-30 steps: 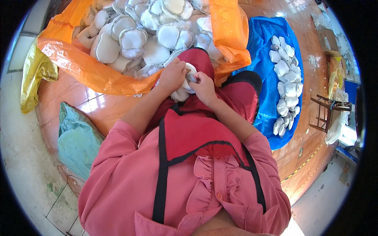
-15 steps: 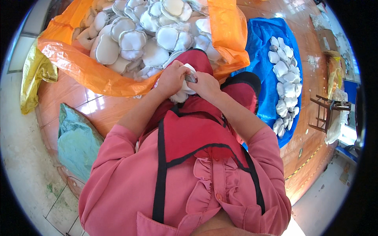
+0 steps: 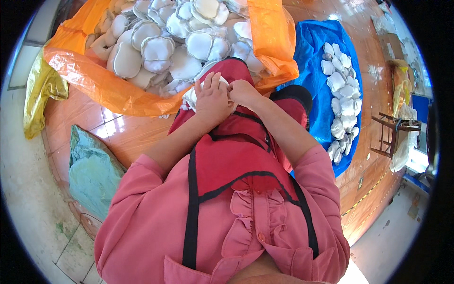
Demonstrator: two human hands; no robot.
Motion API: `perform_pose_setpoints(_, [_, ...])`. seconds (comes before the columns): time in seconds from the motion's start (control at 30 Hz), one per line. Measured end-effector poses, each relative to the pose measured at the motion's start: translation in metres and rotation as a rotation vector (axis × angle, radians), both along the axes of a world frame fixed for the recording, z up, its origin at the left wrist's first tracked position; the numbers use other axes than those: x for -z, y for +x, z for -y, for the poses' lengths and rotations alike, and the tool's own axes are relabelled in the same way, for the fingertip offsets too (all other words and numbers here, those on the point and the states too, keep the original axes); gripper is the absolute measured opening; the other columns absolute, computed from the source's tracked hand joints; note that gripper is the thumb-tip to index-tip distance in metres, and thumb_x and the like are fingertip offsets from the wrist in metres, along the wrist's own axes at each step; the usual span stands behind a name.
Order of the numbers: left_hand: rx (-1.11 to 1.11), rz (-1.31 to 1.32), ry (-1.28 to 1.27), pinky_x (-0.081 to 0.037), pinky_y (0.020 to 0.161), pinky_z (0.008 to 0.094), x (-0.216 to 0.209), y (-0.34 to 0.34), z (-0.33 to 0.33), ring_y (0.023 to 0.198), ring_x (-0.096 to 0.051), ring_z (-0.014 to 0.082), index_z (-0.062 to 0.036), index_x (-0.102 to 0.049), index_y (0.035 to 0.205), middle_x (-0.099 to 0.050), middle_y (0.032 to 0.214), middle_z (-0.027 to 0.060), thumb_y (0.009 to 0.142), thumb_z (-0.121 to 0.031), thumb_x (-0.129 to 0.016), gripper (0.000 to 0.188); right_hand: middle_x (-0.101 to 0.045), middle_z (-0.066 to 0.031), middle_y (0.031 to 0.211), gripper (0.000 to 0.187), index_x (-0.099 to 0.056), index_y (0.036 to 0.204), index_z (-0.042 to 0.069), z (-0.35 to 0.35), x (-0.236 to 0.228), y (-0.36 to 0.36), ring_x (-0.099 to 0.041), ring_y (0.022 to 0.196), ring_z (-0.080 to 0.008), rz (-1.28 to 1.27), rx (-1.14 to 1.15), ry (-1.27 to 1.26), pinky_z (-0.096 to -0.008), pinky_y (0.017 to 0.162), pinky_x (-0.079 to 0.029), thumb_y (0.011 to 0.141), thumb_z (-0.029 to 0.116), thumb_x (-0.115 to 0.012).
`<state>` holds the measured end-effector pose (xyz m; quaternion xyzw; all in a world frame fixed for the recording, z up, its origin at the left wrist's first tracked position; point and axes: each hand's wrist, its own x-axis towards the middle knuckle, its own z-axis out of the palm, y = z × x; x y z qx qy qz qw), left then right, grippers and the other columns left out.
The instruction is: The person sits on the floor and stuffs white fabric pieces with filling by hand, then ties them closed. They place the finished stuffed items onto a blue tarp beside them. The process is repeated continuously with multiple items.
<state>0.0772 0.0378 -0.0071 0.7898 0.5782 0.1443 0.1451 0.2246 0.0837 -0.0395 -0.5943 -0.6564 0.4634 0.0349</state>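
Over my lap, a white padded fabric piece [image 3: 190,97] lies mostly hidden beneath my hands. My left hand [image 3: 213,98] presses flat on it, fingers stretched out. Beside it, my right hand [image 3: 242,93] is closed in a pinch at the right edge of the piece; the fingertips are partly hidden. Just ahead, an orange plastic sack [image 3: 137,100] spreads wide around a heap of similar lobed, rounded white pieces [image 3: 158,48].
To the right, a blue plastic sheet [image 3: 314,118] carries a pile of smaller white pieces [image 3: 347,92]. Yellow sacking [image 3: 40,94] and a green sack [image 3: 94,177] lie at left. A brown wooden stool [image 3: 392,135] and a cardboard box [image 3: 392,47] stand at far right.
My left hand has gone from a curled grip to lying flat over the white piece. My right hand stays near its edge, turned slightly and closed.
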Motion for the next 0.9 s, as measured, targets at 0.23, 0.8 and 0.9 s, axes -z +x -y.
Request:
perform_pose_setpoints(0.23, [0.026,-0.003,0.014,-0.019,0.112,0.0598,-0.002,0.007,0.007,0.14,-0.03,0.0305,-0.0096,-0.059,0.115,-0.04,0.144,0.0118,0.072,-0.03,-0.072,0.049,-0.068,-0.0239,0.084,0.025,-0.071,0.084,-0.002,0.023,0.007,0.006,-0.067,0.08,-0.0352,-0.174,0.235,-0.044,-0.0423,0.073,-0.051,0.075,0.021,-0.066])
perform_pose_setpoints(0.8, [0.14,-0.015,0.06,-0.023,0.107,0.0651,0.003,0.003,0.023,0.136,-0.032,0.0344,-0.0223,-0.061,0.115,-0.039,0.143,0.012,0.072,-0.035,-0.073,0.047,-0.063,-0.0081,0.071,0.018,-0.059,0.079,-0.001,0.082,-0.009,0.012,-0.062,0.064,-0.0149,-0.424,0.484,0.031,-0.0304,0.06,-0.051,0.073,0.012,-0.07])
perform_pose_setpoints(0.9, [0.126,-0.025,0.053,-0.032,0.103,0.0595,0.01,0.001,0.018,0.128,-0.04,0.0332,-0.0217,-0.061,0.113,-0.044,0.137,0.0115,0.073,-0.034,-0.072,0.043,-0.063,-0.0143,0.07,0.02,-0.06,0.078,-0.001,0.083,-0.002,0.009,-0.063,0.064,-0.023,-0.367,0.462,0.157,-0.0347,0.06,-0.05,0.072,0.014,-0.071])
